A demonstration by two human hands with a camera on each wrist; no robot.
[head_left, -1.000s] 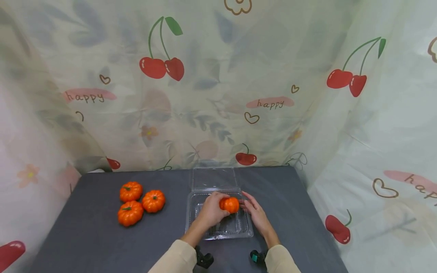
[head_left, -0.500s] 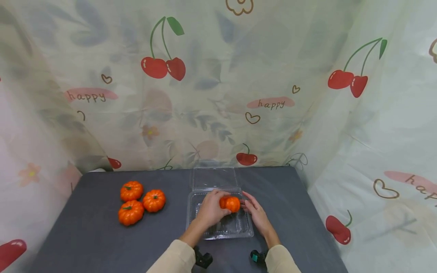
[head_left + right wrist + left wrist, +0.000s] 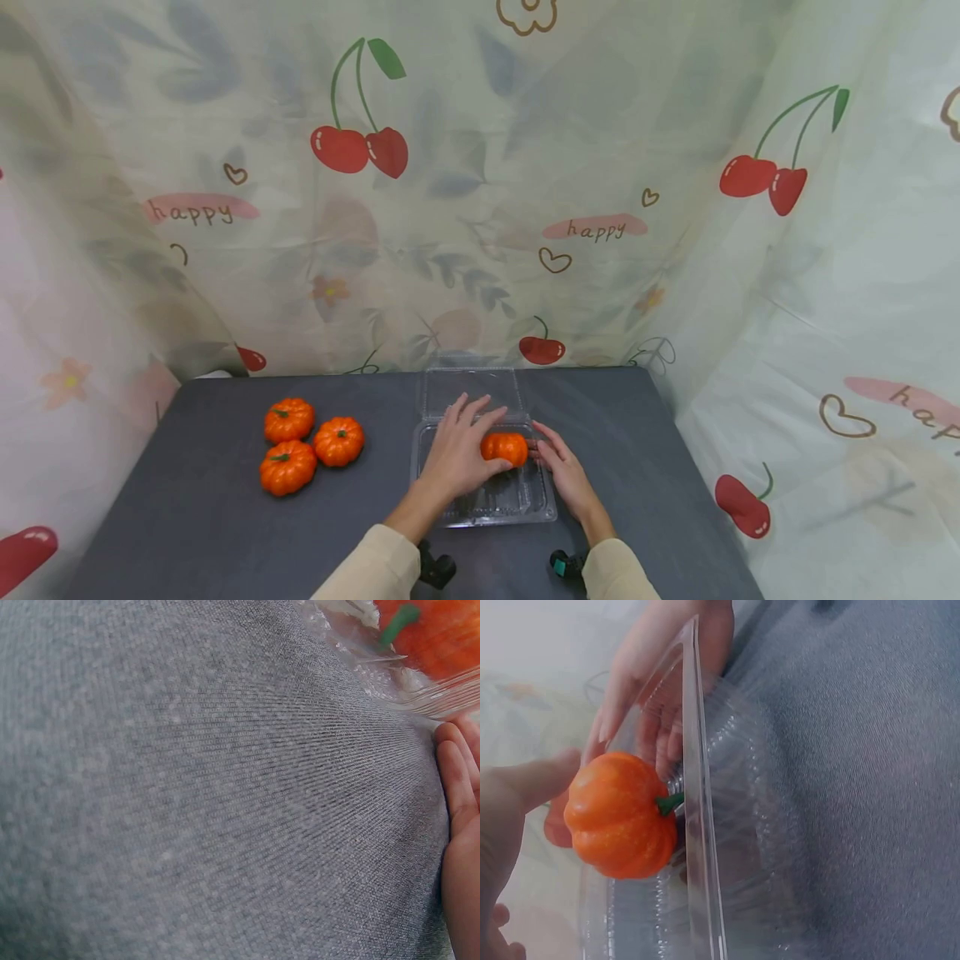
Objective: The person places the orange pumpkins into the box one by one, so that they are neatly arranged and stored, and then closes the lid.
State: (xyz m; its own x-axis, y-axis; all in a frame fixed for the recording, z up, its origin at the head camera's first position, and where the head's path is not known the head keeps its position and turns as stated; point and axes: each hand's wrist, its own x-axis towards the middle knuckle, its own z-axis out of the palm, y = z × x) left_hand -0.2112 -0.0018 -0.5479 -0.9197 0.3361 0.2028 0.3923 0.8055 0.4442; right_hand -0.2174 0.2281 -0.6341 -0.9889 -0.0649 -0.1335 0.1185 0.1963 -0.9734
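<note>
One orange pumpkin [image 3: 506, 449] sits in our clear box [image 3: 517, 500]. Our left hand [image 3: 457, 454] is spread beside it. Our right hand [image 3: 566, 478], fingers loose, maybe touches the side.

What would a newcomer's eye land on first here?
Probably the orange pumpkin in the clear open container, between the left hand and right hand. Three more pumpkins cluster left on the dark table. Behind, a pale backdrop with red cherries fills much of the head view.

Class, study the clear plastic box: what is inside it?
One orange pumpkin shows inside the box. From above, it and the left hand cover part of the box; what lies beneath cannot be seen.
</note>
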